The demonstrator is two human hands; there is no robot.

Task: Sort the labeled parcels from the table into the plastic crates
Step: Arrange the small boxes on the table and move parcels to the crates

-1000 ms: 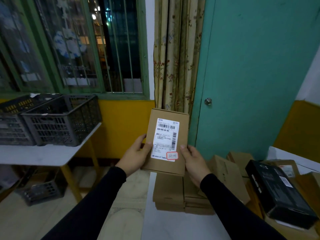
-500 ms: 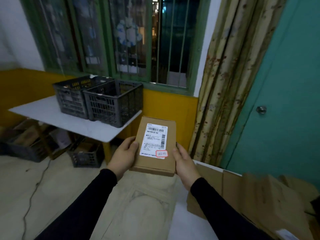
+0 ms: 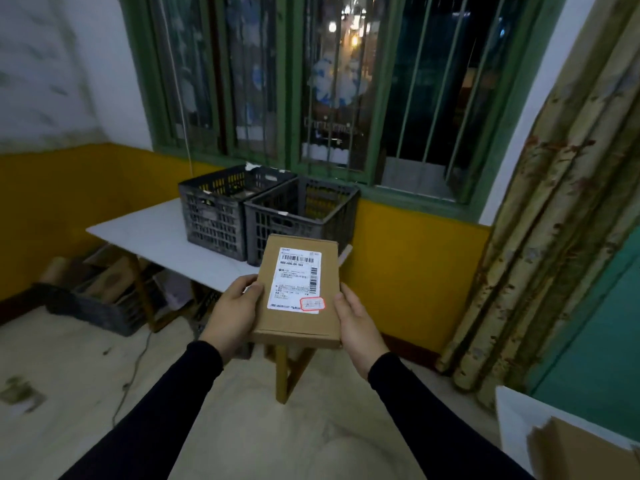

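A flat brown cardboard parcel (image 3: 329,292) with a white shipping label and a small red-edged sticker is held in front of me, label up. My left hand (image 3: 232,313) grips its left edge, thumb on top. My right hand (image 3: 356,325) grips its right edge. Beyond the parcel, two dark plastic crates stand side by side on a white table (image 3: 152,233) under the window: the left crate (image 3: 214,216) and the right crate (image 3: 304,216). The parcel's far end overlaps the right crate's front wall in view.
Under the white table lie another dark crate (image 3: 104,313) and cardboard boxes. A cable trails over the floor at the left. A flowered curtain (image 3: 554,237) hangs at the right. At the bottom right, a white table corner (image 3: 512,420) carries a brown box (image 3: 581,452).
The view has swung left, from the parcel table to the crate table, which is now nearer and centred. Both hands keep hold of the same parcel, now lower and flatter.
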